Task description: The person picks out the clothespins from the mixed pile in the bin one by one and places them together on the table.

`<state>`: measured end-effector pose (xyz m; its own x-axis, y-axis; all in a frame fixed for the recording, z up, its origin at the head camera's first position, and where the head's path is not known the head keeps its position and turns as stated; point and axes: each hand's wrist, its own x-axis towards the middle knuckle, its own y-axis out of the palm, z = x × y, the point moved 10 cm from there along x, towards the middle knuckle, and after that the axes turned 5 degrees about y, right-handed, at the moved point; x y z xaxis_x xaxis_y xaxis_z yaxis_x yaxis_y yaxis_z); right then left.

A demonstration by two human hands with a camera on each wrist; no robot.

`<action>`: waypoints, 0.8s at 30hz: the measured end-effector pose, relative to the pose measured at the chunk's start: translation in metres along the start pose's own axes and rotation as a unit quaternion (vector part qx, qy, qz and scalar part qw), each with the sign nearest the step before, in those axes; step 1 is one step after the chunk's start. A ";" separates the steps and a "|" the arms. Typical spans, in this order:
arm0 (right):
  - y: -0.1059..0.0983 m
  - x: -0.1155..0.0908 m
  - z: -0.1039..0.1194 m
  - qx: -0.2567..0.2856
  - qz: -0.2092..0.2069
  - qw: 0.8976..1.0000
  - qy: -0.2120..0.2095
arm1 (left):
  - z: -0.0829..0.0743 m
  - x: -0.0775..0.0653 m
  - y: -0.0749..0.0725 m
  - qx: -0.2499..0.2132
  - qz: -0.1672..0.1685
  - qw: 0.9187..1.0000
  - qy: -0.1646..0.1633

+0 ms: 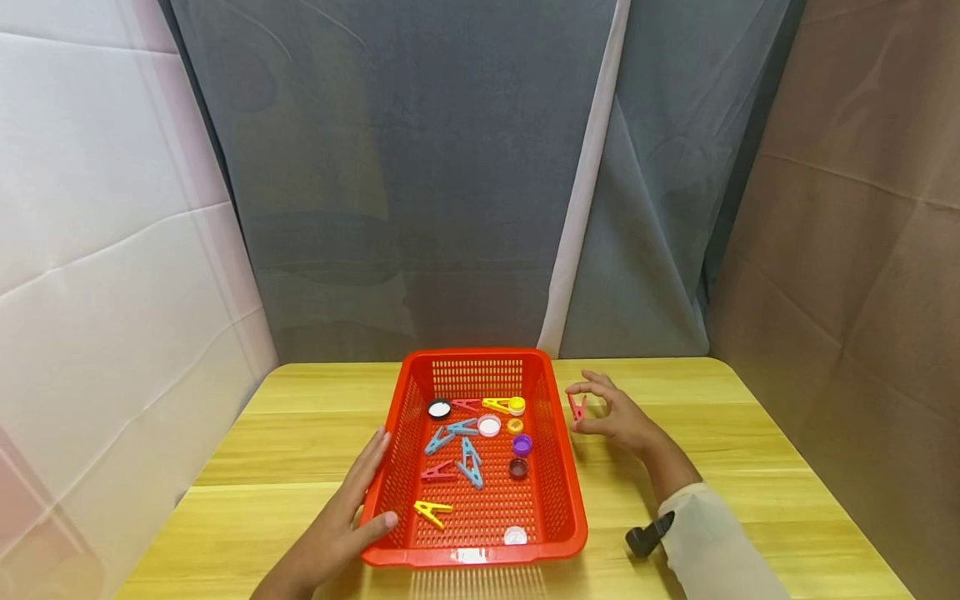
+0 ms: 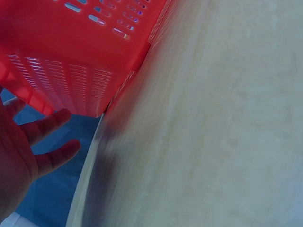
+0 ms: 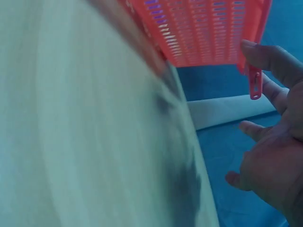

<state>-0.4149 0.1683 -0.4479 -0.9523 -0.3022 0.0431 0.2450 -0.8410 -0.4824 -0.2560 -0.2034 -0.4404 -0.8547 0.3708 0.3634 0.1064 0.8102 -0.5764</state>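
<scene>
A red plastic basket [image 1: 386, 557] stands on the table, holding clothespins and bottle caps. My left hand [image 1: 337, 525] rests along its left rim with fingers extended and thumb over the near left part. In the left wrist view, that hand's fingers [image 2: 47, 127] spread beside the basket's outer wall. Just right of the basket, my right hand [image 1: 626, 425] pinches a red clothespin [image 1: 580, 408] between thumb and index finger, above the table. The clothespin [image 3: 255, 85] hangs from the fingertips in the right wrist view, while the other fingers are spread.
Inside the basket lie several blue clothespins [image 1: 471, 475], a yellow clothespin [image 1: 432, 512], a red clothespin [image 1: 438, 472], a purple cap [image 1: 522, 445] and a white cap [image 1: 515, 536]. Wooden table [image 1: 765, 483] surrounds it. Grey curtain [image 1: 465, 183] hangs behind.
</scene>
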 end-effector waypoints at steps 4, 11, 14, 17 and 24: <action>0.002 0.003 -0.015 -0.031 0.009 0.999 0.026 | 0.000 0.000 0.000 0.001 0.001 1.000 0.003; 0.011 0.010 -0.036 -0.026 0.028 0.998 0.051 | -0.001 0.000 0.001 -0.005 0.002 1.000 -0.004; 0.013 0.012 -0.042 -0.022 0.033 0.998 0.053 | 0.000 0.000 0.002 -0.008 0.003 1.000 -0.014; 0.015 0.012 -0.048 -0.029 0.033 0.997 0.061 | 0.000 0.001 0.002 -0.010 0.004 1.000 -0.022; 0.020 0.011 -0.055 -0.034 0.034 0.996 0.070 | 0.001 0.001 0.001 -0.008 0.003 1.000 -0.024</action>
<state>-0.4303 0.1731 -0.5055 -0.9511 -0.2881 -0.1111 0.3013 -0.7874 -0.5377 -0.2570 -0.2026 -0.4416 -0.8774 0.3542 0.3235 0.1197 0.8147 -0.5674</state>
